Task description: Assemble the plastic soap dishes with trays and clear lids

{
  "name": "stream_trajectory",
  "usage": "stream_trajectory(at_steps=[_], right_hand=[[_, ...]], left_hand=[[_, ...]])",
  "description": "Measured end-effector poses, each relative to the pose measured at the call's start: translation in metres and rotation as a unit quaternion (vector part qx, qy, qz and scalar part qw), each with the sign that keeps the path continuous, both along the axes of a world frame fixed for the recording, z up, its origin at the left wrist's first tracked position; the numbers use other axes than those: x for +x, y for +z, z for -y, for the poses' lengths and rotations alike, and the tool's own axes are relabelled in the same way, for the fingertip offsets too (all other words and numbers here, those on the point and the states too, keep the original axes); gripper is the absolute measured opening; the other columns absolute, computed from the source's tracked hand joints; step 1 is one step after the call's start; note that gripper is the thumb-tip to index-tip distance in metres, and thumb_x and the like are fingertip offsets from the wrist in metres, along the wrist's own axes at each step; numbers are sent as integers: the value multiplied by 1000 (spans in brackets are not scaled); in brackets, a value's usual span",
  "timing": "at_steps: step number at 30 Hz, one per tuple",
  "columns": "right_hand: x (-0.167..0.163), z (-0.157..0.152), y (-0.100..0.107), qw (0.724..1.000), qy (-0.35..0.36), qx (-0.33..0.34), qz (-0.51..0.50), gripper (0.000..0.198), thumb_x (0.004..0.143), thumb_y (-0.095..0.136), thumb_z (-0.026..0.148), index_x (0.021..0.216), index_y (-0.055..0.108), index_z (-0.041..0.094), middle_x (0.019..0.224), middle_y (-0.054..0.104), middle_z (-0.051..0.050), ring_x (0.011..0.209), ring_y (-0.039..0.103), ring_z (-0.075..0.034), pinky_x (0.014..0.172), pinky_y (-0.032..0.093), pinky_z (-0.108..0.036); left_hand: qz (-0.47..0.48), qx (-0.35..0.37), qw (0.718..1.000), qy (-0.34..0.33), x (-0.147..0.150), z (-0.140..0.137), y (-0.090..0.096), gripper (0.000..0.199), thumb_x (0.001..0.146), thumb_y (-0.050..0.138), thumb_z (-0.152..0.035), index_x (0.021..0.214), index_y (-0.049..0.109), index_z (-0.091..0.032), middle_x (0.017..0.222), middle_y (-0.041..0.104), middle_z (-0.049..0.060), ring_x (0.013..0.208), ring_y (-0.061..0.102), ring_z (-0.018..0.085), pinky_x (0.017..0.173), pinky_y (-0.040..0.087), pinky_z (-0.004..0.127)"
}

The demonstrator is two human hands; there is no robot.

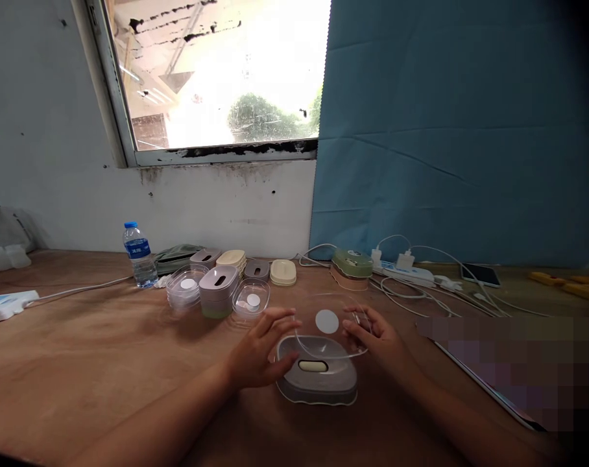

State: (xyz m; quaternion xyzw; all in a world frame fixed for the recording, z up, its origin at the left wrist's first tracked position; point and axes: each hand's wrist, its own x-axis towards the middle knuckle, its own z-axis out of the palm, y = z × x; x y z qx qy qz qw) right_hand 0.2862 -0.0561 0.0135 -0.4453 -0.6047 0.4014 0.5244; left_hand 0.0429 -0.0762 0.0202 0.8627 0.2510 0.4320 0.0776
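Observation:
My right hand (pixel 375 332) pinches the right edge of a clear plastic lid (pixel 340 347) with a round white sticker on it, held tilted above the table. My left hand (pixel 268 347) is at the lid's left edge, its fingers spread and the thumb well apart. Whether those fingertips touch the clear rim I cannot tell. Below the lid sits a greyish-mauve tissue-box-like container (pixel 318 388) with an oval slot, through which something cream-coloured shows. My left thumb is near its upper left side.
Stacked clear lids (pixel 182 298), a mauve-and-green container (pixel 219 295), another clear lid (pixel 250 308) and cream lids (pixel 283 272) stand behind. A water bottle (pixel 139 256) is at back left. A green container (pixel 353 264), power strip (pixel 406 274), cables and phone (pixel 480 275) lie back right.

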Motion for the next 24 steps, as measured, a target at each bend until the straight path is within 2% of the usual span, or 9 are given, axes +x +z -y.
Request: stream_trajectory(at_steps=[2, 4, 9, 11, 16, 20, 24], right_hand=[[-1, -1, 0, 1000, 17, -25, -1, 47, 63, 62, 51, 96, 47, 21, 56, 58, 2, 39, 47, -11, 38, 37, -24], [-2, -1, -1, 999, 22, -39, 0, 47, 62, 62, 50, 96, 48, 21, 58, 60, 1, 36, 46, -10, 35, 35, -23], [-3, 1, -2, 996, 43, -73, -37, 42, 61, 63, 36, 97, 46, 21, 59, 62, 2, 34, 43, -8, 34, 30, -20], [-3, 2, -1, 994, 50, -81, -43, 41, 63, 62, 34, 99, 47, 21, 61, 62, 1, 36, 43, -8, 35, 30, -20], [4, -1, 0, 995, 35, -57, -70, 36, 71, 54, 45, 97, 51, 20, 81, 64, -6, 57, 56, -14, 51, 43, -27], [11, -7, -6, 1000, 17, -12, 3, 28, 68, 59, 42, 83, 53, 19, 70, 60, -2, 58, 53, -14, 53, 42, -27], [11, -5, -11, 994, 28, 19, 102, 20, 71, 58, 37, 77, 53, 19, 66, 56, 1, 62, 52, -14, 57, 42, -25]], left_hand=[[-61, 61, 996, -17, -5, -1, 3, 35, 79, 51, -25, 114, 51, -21, 115, 52, 11, 112, 44, 23, 97, 33, 41], [-99, 85, 991, -30, -9, -1, 7, 30, 80, 50, -23, 109, 55, -24, 108, 58, 8, 108, 48, 21, 98, 33, 41], [-238, 58, 961, -132, -9, 0, 19, 29, 84, 43, -24, 111, 54, -21, 97, 63, 8, 96, 56, 18, 94, 38, 36], [-249, 42, 958, -134, -10, 0, 20, 28, 86, 40, -22, 108, 57, -22, 96, 63, 8, 96, 55, 18, 94, 38, 37], [-207, 57, 976, -34, -19, -14, 11, 26, 87, 38, -20, 100, 60, -21, 90, 62, 8, 92, 55, 19, 87, 41, 37], [-158, 85, 979, 97, -34, -36, 2, 23, 87, 38, -24, 97, 59, -20, 87, 60, 7, 84, 54, 17, 80, 43, 34], [-149, 78, 970, 174, -48, -57, -6, 24, 87, 37, -23, 96, 58, -21, 87, 59, 5, 83, 54, 16, 78, 43, 31]])
